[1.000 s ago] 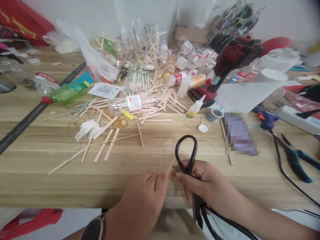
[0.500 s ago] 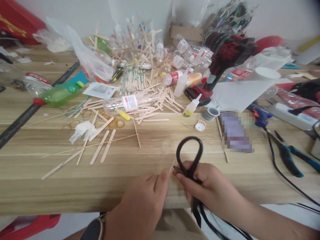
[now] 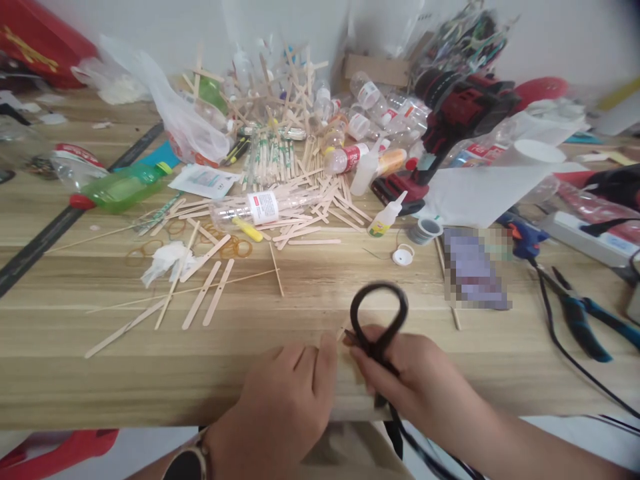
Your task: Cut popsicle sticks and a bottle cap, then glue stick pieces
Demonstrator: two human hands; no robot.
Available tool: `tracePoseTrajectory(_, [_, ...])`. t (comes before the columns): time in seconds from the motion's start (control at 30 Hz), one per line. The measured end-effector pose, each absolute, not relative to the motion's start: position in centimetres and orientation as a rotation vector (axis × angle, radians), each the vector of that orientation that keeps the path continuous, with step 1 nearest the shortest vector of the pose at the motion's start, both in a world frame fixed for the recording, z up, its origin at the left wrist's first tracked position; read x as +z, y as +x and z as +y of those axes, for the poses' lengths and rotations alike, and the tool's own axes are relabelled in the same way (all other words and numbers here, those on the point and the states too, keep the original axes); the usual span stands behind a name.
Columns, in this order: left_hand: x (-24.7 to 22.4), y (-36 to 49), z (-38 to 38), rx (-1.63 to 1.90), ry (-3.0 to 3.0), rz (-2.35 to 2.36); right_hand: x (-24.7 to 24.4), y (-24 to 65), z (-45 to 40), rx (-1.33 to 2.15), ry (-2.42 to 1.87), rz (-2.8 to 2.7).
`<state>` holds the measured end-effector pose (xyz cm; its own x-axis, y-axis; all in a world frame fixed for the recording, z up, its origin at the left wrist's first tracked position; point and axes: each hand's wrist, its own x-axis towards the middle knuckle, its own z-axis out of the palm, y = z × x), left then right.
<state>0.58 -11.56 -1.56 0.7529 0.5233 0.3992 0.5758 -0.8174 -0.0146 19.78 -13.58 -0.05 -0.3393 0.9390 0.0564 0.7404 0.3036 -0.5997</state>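
Note:
My left hand (image 3: 287, 393), with a watch at its wrist, is closed in a pinch near the table's front edge. A short, thin pale wooden stick (image 3: 341, 333) juts from its fingertips; its lower end is hidden. Just to the right, my right hand (image 3: 413, 380) grips a dark pointed tool (image 3: 351, 338), whose tip lies close to the stick. Whether they touch, I cannot tell. A thick black loop (image 3: 379, 288) rises above that hand, and black cord-like lengths hang below it. The tool's exact kind is hidden by the fingers.
Craft sticks (image 3: 203, 293), rubber bands (image 3: 243, 249) and a clear bottle (image 3: 263, 207) lie ahead to the left. A glue bottle (image 3: 386, 217), small cup (image 3: 425, 230) and cordless drill (image 3: 450, 120) stand beyond. At right are a glue gun (image 3: 523, 237) and pliers (image 3: 583, 320).
The black loop has tilted and dropped slightly. Both hands stay close together, with only small shifts; the whole view has moved a little.

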Motion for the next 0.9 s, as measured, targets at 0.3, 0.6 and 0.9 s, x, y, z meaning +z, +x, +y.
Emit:
tracePoseTrajectory(0.3, [0.3,-0.1,-11.7,-1.007,-3.391,-1.850,0.5,21.2,-15.0,0.153,-1.252,-2.350])
tracePoseTrajectory(0.6, [0.5,1.2,-11.7,-1.024,-3.519,-2.189,0.8,20.6,-15.2,0.717,-1.556,-2.031])
tracePoseTrajectory(0.9, [0.7,1.6,-11.6,-0.908,-3.510,-2.167,0.3,20.4,-15.2,0.603,-1.593,-2.087])
